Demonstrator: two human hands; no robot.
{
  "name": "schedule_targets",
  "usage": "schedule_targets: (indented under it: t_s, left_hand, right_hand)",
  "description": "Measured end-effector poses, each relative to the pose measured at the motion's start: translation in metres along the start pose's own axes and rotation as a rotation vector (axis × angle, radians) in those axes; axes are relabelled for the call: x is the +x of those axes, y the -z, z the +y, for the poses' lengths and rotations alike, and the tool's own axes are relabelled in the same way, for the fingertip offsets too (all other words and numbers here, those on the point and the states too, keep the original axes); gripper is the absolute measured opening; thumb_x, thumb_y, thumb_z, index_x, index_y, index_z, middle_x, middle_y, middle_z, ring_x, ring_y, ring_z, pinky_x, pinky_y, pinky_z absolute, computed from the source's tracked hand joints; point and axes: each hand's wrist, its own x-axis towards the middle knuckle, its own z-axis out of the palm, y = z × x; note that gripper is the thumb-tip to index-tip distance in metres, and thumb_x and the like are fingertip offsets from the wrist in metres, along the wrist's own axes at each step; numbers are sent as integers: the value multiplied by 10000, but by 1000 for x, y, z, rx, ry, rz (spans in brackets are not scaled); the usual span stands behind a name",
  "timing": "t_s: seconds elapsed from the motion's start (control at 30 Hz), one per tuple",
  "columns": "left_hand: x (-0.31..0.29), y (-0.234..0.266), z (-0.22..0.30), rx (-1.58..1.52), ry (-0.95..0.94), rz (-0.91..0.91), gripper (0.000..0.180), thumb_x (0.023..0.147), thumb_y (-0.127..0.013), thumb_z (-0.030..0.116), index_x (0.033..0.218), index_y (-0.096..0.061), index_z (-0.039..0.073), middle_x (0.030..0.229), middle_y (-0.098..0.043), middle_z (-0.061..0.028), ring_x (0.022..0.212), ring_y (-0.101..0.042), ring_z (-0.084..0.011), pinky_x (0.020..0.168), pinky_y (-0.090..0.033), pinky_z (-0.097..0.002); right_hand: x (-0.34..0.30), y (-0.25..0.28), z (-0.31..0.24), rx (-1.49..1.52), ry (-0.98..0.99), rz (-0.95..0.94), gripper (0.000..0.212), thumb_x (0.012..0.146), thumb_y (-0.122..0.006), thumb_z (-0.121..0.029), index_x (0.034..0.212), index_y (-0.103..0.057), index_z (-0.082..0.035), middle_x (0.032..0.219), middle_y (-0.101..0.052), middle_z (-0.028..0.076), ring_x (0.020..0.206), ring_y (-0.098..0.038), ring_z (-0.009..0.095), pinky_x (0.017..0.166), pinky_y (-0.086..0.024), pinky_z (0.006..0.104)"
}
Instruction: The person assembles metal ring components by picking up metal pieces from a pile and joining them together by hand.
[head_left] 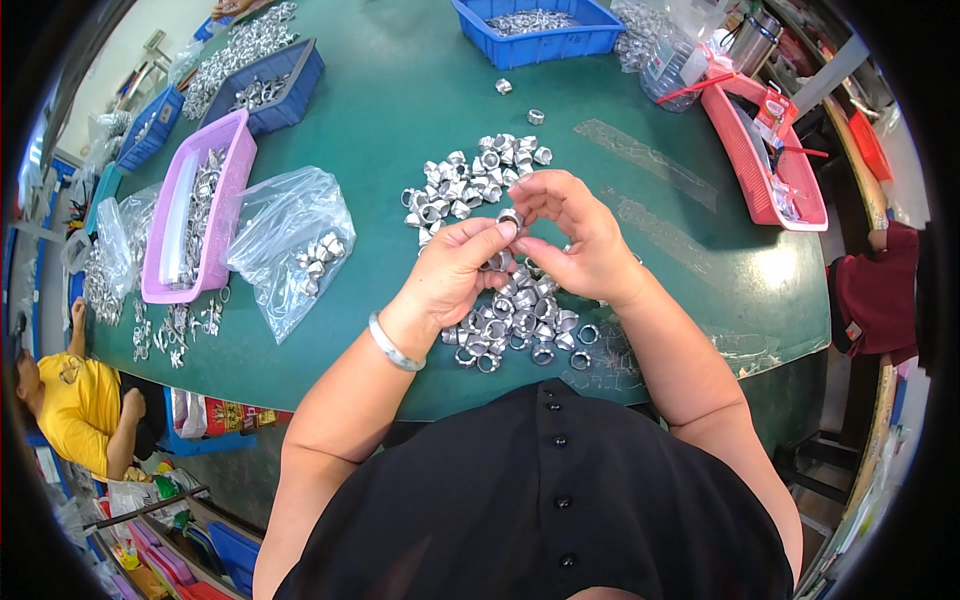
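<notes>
Now the left hand [452, 265] has its grip pinched on a silver ring [509, 217], with the thumb on the near side. The ring pokes up at the tip of that thumb. Just beside it is the right hand [588, 240], its grip spread, fingers up high and thumb down low. The ring is by that gap, but I cannot tell if the right hand touches it. On the green counter [400, 110], a far pile [470, 182] and a near pile [522, 318] of rings lie close by.
</notes>
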Motion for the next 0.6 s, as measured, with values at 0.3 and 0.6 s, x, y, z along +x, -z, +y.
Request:
schedule_targets:
  t_s: [0.3,0.6]
  left_hand:
    - [1,4,2,-105,-15,-52,217,882,-548,226,975,-587,34,812,-593,-26,685,-549,-93,545,-446,-213]
    - [0,2,0,-12,-92,-165,319,830,-606,87,1138,-530,45,973,-568,-39,803,-558,-102,652,-485,-223]
  right_hand:
    - [2,5,-7,-105,15,13,458,680,-522,138,1114,-472,1,1029,-512,126,932,-564,202,767,-468,307]
    - [3,26,31,-689,-261,62,552,722,-473,87,1246,-411,-78,1295,-390,182,1189,-394,374,959,-370,392]
